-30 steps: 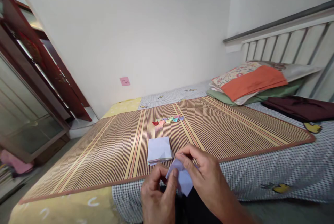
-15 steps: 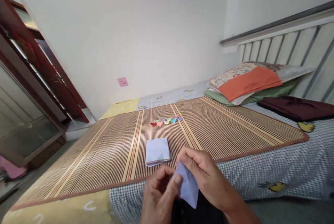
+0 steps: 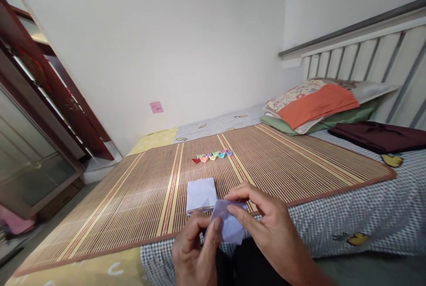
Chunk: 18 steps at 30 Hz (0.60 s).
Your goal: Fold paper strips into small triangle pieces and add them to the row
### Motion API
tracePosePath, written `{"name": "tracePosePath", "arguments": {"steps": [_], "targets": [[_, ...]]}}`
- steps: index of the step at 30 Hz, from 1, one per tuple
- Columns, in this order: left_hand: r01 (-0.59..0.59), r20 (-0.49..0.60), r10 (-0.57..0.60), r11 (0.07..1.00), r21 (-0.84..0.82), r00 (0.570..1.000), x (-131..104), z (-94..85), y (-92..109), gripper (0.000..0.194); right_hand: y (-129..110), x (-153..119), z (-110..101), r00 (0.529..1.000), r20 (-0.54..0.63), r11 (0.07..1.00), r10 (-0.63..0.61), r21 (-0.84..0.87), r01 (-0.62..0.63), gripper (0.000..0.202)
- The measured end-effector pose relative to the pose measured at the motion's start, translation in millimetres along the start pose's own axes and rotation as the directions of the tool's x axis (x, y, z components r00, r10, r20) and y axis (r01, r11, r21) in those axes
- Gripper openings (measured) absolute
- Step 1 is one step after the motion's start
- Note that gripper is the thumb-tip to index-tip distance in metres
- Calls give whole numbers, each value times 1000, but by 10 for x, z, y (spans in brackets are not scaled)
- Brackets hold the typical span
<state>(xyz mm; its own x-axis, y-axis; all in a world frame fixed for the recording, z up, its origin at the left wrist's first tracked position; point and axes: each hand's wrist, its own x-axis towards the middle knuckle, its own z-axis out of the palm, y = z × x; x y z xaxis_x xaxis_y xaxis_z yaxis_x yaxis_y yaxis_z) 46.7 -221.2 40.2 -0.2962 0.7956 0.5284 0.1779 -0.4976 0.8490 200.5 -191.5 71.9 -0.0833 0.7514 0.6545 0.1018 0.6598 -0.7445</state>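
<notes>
A creased sheet of lavender paper (image 3: 229, 226) is held between my two hands, above the front edge of the bed. My left hand (image 3: 197, 247) pinches its left side, thumb on top. My right hand (image 3: 266, 224) grips the upper right edge between thumb and fingers. Just beyond lies a stack of pale square papers (image 3: 201, 194) on the striped mat. Farther back, several small folded paper pieces (image 3: 213, 156) in red, pink, yellow, green, blue and purple sit in a zigzag row.
The striped bamboo mat (image 3: 143, 188) covers much of the bed. Pillows (image 3: 316, 104) are piled at the right by the white headboard (image 3: 362, 57), with a folded maroon cloth (image 3: 379, 137) nearby. A pink note (image 3: 156, 107) is on the wall.
The lavender paper has turned from a pointed, upright tilt to a flatter, squarer face toward me. My left hand has shifted slightly left, and my right fingers have moved along its top edge.
</notes>
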Motion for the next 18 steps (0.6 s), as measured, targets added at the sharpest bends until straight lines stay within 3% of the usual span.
{"name": "tracePosePath", "arguments": {"steps": [6, 13, 18], "targets": [[-12, -80, 12, 1000, 3, 997, -31, 47, 33, 30, 9, -46, 65, 962, -94, 959, -255, -155, 238, 17], [46, -157, -53, 998, -50, 986, -26, 33, 5, 35, 64, -56, -6, 972, -146, 958, -184, -248, 144, 8], [87, -190, -103, 992, -91, 976, -33, 35, -27, 34, 113, -82, 25, 942, -147, 920, -303, -303, 249, 13]]}}
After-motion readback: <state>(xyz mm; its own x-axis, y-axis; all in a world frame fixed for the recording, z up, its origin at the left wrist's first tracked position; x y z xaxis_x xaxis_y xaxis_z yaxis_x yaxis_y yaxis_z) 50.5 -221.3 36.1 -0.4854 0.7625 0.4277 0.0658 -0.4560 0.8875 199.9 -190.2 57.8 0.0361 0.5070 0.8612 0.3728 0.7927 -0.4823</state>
